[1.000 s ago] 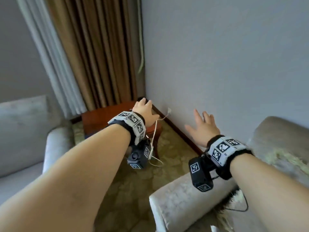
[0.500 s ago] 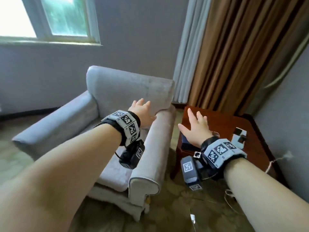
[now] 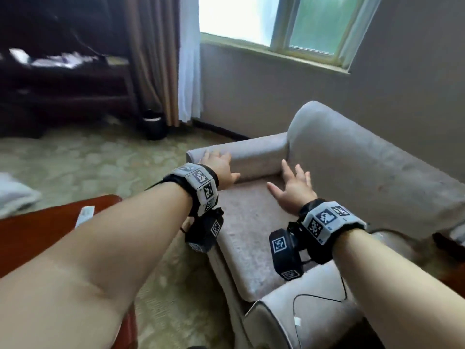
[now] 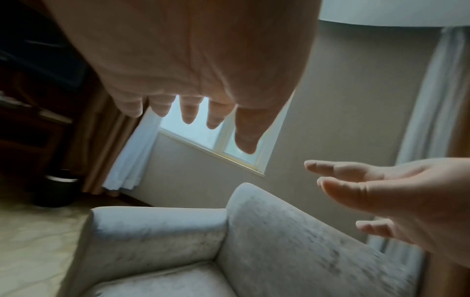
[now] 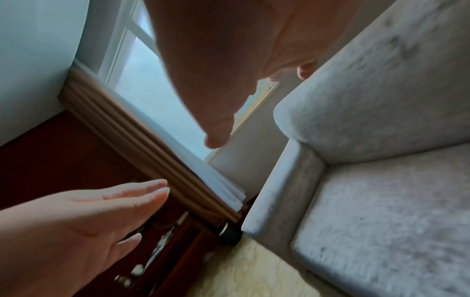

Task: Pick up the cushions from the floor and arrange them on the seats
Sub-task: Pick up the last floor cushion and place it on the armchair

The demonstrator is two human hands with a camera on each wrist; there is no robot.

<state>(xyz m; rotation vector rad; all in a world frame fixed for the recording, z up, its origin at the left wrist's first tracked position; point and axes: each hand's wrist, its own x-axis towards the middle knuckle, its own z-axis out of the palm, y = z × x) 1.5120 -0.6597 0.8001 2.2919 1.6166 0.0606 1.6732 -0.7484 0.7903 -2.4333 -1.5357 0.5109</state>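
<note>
A grey upholstered armchair (image 3: 251, 227) stands under the window with its seat bare; no cushion lies on it. My left hand (image 3: 219, 167) hovers open over the chair's far armrest (image 3: 251, 154), fingers spread, holding nothing. My right hand (image 3: 292, 190) hangs open above the seat, near the backrest (image 3: 364, 167), also holding nothing. The left wrist view shows the left hand (image 4: 188, 108) with straight fingers and the right hand (image 4: 381, 191) beside it. A pale soft thing (image 3: 15, 195) lies on the carpet at the far left edge; I cannot tell whether it is a cushion.
A red-brown side table (image 3: 45, 227) with a white remote (image 3: 84, 215) stands at lower left. A black bin (image 3: 152, 125) sits by the brown curtain (image 3: 156, 59), next to a dark cabinet (image 3: 63, 84). A thin cable (image 3: 317, 297) crosses the near armrest. Patterned carpet (image 3: 100, 167) lies left of the chair.
The view has swung left from the wall corner and side table to the armchair under the window. Both hands stayed open and holding nothing, and now hover over the chair.
</note>
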